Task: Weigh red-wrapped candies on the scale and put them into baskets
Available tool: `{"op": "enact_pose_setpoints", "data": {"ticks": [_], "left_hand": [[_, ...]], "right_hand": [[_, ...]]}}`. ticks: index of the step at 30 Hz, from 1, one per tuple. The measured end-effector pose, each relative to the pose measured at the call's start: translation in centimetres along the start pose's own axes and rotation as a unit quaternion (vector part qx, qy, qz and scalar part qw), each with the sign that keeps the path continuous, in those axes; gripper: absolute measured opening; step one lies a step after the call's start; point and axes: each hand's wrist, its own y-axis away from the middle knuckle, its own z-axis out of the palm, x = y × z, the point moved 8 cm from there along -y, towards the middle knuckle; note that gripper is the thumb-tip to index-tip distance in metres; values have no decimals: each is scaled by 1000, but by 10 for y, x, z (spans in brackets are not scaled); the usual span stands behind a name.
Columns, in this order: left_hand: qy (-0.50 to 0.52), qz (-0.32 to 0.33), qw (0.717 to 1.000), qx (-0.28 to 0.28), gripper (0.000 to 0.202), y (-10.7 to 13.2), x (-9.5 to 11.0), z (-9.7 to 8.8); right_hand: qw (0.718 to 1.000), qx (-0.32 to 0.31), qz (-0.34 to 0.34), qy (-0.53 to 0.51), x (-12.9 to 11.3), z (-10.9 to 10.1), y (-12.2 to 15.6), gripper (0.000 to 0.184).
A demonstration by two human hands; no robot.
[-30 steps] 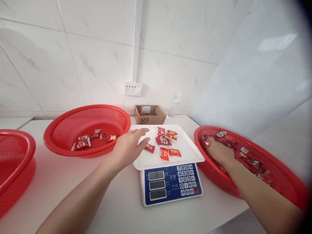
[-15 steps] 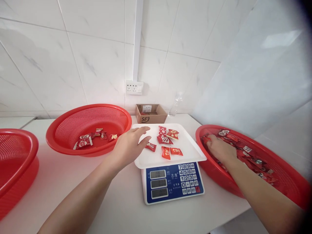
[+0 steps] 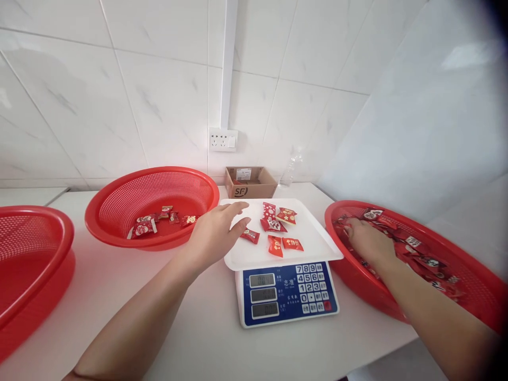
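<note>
A blue-fronted electronic scale (image 3: 288,293) stands in the middle with a white weighing tray (image 3: 309,238); several red wrapped candies (image 3: 273,225) lie on it. My left hand (image 3: 216,233) hovers at the tray's left edge, fingers stretched out, holding nothing. My right hand (image 3: 367,241) reaches down into the red basket (image 3: 353,278) on the right, among many red candies (image 3: 420,259); its fingertips are buried in the wrappers, so its grip is unclear.
A second red mesh basket (image 3: 119,233) at the left holds a few candies (image 3: 145,227). A third red basket (image 3: 39,254) sits at the far left edge. A small cardboard box (image 3: 250,185), a clear bottle (image 3: 288,172) and a wall socket (image 3: 223,140) are at the back.
The view has drifted slightly, shifting everything a little right. Both hands stay in nearly the same places; the right hand has shifted a little among the candies.
</note>
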Motion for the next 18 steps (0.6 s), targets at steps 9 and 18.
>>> {"op": "enact_pose_setpoints", "data": {"ticks": [9,18], "left_hand": [[7,6,1000,-2,35,0,2,1],[3,6,1000,-9,36,-1,2,2]], "right_hand": [[1000,7,17,-10,7,2,-2,51],[995,12,-85,57,-8,12,-3,40]]}}
